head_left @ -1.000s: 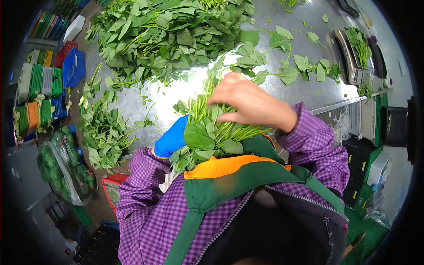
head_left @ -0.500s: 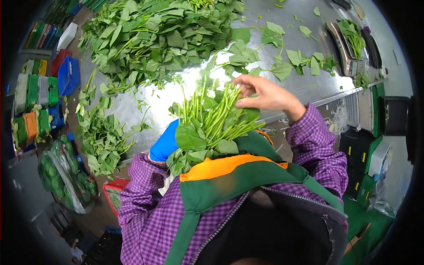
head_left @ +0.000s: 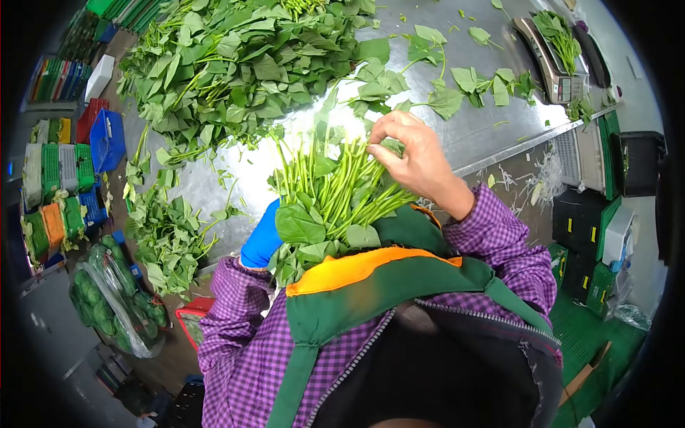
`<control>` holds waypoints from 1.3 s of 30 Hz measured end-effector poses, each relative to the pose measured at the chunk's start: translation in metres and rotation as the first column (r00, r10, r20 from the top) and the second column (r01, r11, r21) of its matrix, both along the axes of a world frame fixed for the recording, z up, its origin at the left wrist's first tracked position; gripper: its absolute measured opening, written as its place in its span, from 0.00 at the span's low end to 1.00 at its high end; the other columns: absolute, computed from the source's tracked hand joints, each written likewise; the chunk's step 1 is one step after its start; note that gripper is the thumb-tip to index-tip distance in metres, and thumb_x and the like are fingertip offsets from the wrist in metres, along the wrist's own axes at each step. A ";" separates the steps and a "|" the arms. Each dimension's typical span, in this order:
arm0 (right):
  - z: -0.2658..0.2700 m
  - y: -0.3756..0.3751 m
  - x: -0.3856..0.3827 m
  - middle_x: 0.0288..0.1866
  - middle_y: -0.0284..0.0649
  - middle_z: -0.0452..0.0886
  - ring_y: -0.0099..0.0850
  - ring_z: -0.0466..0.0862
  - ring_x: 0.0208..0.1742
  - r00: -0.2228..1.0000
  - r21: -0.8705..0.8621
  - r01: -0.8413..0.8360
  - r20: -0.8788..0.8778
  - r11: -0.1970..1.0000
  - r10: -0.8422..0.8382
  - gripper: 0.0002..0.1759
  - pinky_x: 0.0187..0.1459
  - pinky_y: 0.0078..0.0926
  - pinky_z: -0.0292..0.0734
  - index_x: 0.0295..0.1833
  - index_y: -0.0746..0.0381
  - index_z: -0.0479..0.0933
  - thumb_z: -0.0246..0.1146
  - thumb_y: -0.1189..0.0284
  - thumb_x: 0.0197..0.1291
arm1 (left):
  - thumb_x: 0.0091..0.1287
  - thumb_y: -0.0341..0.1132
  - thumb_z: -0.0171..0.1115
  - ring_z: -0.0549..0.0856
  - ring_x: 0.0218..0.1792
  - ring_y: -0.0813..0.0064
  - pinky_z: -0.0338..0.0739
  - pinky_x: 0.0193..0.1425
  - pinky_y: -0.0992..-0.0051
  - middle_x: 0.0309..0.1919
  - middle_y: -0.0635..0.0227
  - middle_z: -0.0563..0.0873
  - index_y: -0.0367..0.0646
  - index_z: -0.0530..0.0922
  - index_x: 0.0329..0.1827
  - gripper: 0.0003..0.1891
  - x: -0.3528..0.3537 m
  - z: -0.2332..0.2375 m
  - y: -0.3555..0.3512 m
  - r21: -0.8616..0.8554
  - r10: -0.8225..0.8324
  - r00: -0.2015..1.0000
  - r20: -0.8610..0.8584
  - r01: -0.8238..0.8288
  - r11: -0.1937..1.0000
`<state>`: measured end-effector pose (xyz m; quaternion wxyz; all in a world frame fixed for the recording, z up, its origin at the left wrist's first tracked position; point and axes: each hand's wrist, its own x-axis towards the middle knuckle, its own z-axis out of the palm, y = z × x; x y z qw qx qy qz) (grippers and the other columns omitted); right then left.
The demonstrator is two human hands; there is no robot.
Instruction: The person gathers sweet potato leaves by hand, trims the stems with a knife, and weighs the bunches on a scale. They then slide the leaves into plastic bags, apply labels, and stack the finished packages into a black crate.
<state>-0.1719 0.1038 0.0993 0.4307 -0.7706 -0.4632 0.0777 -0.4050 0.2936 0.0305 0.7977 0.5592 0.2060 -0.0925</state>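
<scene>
A bunch of leafy greens with long pale green stems is held against the front of my apron, stem ends pointing up and away. My left hand, in a blue glove, is wrapped around the bunch from the left; its fingers are hidden behind the leaves. My bare right hand is at the top right of the bunch, thumb and index finger pinched together at the stem ends. A large pile of leafy greens lies on the metal table beyond.
A smaller heap of greens hangs over the table's left edge. A scale carrying a bunch stands at the far right. Loose leaves are scattered on the table. At left are a blue crate and bagged green produce.
My right hand has drawn its thumb and index finger together at the stem ends and shifted slightly left. My left hand keeps its hold on the bunch. The view has turned slightly.
</scene>
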 end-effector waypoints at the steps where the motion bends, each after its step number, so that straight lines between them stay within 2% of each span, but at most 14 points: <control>1: 0.002 -0.002 0.001 0.36 0.42 0.79 0.39 0.78 0.42 0.999 -0.008 0.007 -0.054 1.000 -0.008 0.06 0.45 0.33 0.73 0.32 0.62 0.76 0.66 0.74 0.49 | 0.74 0.35 0.41 0.85 0.38 0.64 0.83 0.46 0.64 0.38 0.61 0.84 0.40 0.74 0.49 0.13 0.000 0.001 -0.001 0.059 0.002 1.000 0.007 -0.003 0.998; 4: -0.010 -0.008 0.027 0.37 0.42 0.81 0.35 0.80 0.44 0.959 0.070 0.230 -0.184 0.971 -0.214 0.06 0.47 0.31 0.74 0.34 0.63 0.79 0.65 0.73 0.51 | 0.67 0.30 0.55 0.82 0.39 0.78 0.79 0.46 0.76 0.40 0.70 0.83 0.40 0.75 0.50 0.10 -0.001 0.008 0.000 -0.077 0.025 0.998 -0.054 -0.029 0.997; 9: -0.005 -0.023 0.035 0.43 0.43 0.83 0.33 0.82 0.44 0.918 -0.143 0.115 -0.362 0.983 -0.160 0.19 0.49 0.28 0.75 0.51 0.65 0.77 0.66 0.68 0.55 | 0.67 0.29 0.54 0.82 0.39 0.78 0.79 0.44 0.76 0.39 0.70 0.83 0.40 0.75 0.51 0.10 -0.001 0.002 0.001 -0.180 0.068 0.993 -0.095 -0.084 0.980; 11: 0.000 -0.019 0.008 0.40 0.39 0.83 0.22 0.81 0.42 0.780 -0.164 -0.175 -0.625 0.971 0.036 0.19 0.45 0.23 0.76 0.54 0.66 0.73 0.64 0.76 0.56 | 0.67 0.29 0.54 0.82 0.38 0.78 0.80 0.44 0.76 0.38 0.70 0.83 0.40 0.75 0.51 0.11 0.002 0.005 -0.001 -0.216 0.048 0.995 -0.091 -0.066 0.974; 12: -0.008 -0.017 0.006 0.40 0.39 0.83 0.22 0.81 0.42 0.780 -0.162 -0.168 -0.625 0.972 0.031 0.19 0.45 0.23 0.76 0.54 0.66 0.73 0.64 0.76 0.56 | 0.68 0.29 0.54 0.82 0.38 0.77 0.80 0.43 0.76 0.38 0.70 0.83 0.40 0.75 0.51 0.10 0.003 0.011 -0.005 -0.022 0.019 0.998 -0.064 -0.021 1.000; 14: -0.035 -0.012 0.008 0.37 0.36 0.82 0.22 0.81 0.39 0.382 0.103 -0.299 -0.898 0.949 0.218 0.16 0.43 0.22 0.76 0.50 0.65 0.75 0.63 0.76 0.55 | 0.68 0.28 0.53 0.83 0.38 0.77 0.80 0.43 0.76 0.38 0.70 0.83 0.40 0.75 0.50 0.10 -0.002 0.013 -0.007 0.177 -0.014 0.999 -0.045 0.022 0.984; 17: -0.043 -0.028 0.052 0.37 0.35 0.82 0.23 0.80 0.35 0.263 -0.062 -0.086 -0.964 0.994 -0.038 0.16 0.42 0.21 0.76 0.49 0.66 0.76 0.65 0.75 0.54 | 0.68 0.27 0.53 0.83 0.37 0.76 0.80 0.42 0.76 0.37 0.69 0.84 0.39 0.75 0.49 0.09 -0.018 0.001 -0.001 0.129 0.049 0.996 -0.077 -0.039 0.991; 19: -0.048 -0.030 0.054 0.32 0.32 0.80 0.19 0.78 0.32 0.359 -0.071 -0.040 -0.932 0.997 -0.052 0.12 0.37 0.17 0.74 0.45 0.65 0.77 0.64 0.76 0.54 | 0.67 0.26 0.52 0.84 0.38 0.76 0.81 0.42 0.75 0.36 0.67 0.84 0.39 0.76 0.47 0.08 -0.021 -0.005 0.000 0.283 0.014 0.999 -0.031 -0.005 0.959; 21: -0.047 -0.031 0.056 0.31 0.32 0.80 0.18 0.77 0.31 0.660 -0.175 0.076 -0.729 0.982 -0.181 0.11 0.35 0.15 0.72 0.43 0.65 0.78 0.64 0.75 0.53 | 0.68 0.27 0.52 0.84 0.38 0.75 0.81 0.42 0.75 0.36 0.67 0.84 0.38 0.76 0.47 0.08 -0.024 -0.008 -0.003 0.238 0.064 0.997 -0.039 -0.053 0.970; 26: -0.030 -0.028 0.044 0.41 0.39 0.81 0.24 0.80 0.42 0.764 -0.180 -0.162 -0.645 0.970 0.008 0.32 0.50 0.24 0.76 0.61 0.65 0.70 0.69 0.62 0.54 | 0.68 0.27 0.51 0.84 0.38 0.74 0.81 0.42 0.75 0.36 0.67 0.84 0.37 0.76 0.47 0.08 -0.022 -0.003 -0.006 0.156 0.113 0.993 -0.035 -0.107 0.982; 30: -0.036 -0.009 0.013 0.37 0.38 0.83 0.20 0.79 0.37 0.522 -0.026 -0.257 -0.845 0.966 0.116 0.25 0.41 0.22 0.75 0.58 0.66 0.73 0.67 0.66 0.57 | 0.69 0.28 0.50 0.84 0.38 0.73 0.81 0.42 0.75 0.37 0.66 0.84 0.38 0.76 0.47 0.09 -0.018 0.001 -0.006 0.123 0.170 0.982 -0.083 -0.160 0.979; 32: -0.043 -0.009 0.035 0.33 0.34 0.82 0.20 0.80 0.36 0.563 -0.050 0.007 -0.826 0.999 -0.045 0.13 0.39 0.21 0.75 0.47 0.67 0.78 0.65 0.70 0.59 | 0.69 0.29 0.51 0.84 0.38 0.74 0.81 0.42 0.75 0.37 0.66 0.84 0.38 0.76 0.47 0.09 -0.022 0.002 -0.005 0.074 0.206 0.975 -0.083 -0.201 0.977; 33: -0.044 -0.009 0.044 0.32 0.33 0.82 0.20 0.80 0.36 0.468 -0.062 0.101 -0.878 0.993 -0.102 0.08 0.39 0.19 0.75 0.40 0.67 0.80 0.65 0.72 0.59 | 0.69 0.29 0.51 0.84 0.38 0.74 0.81 0.42 0.75 0.37 0.66 0.84 0.38 0.76 0.47 0.09 -0.023 0.001 -0.005 0.092 0.187 0.980 -0.074 -0.180 0.979; 39: -0.046 -0.018 0.057 0.34 0.37 0.85 0.21 0.82 0.36 0.712 -0.014 0.186 -0.687 0.982 -0.144 0.09 0.40 0.20 0.77 0.42 0.66 0.81 0.65 0.73 0.58 | 0.69 0.29 0.51 0.84 0.37 0.74 0.81 0.42 0.75 0.37 0.66 0.85 0.38 0.77 0.46 0.08 -0.023 0.004 -0.003 0.235 0.068 0.998 0.002 -0.066 0.970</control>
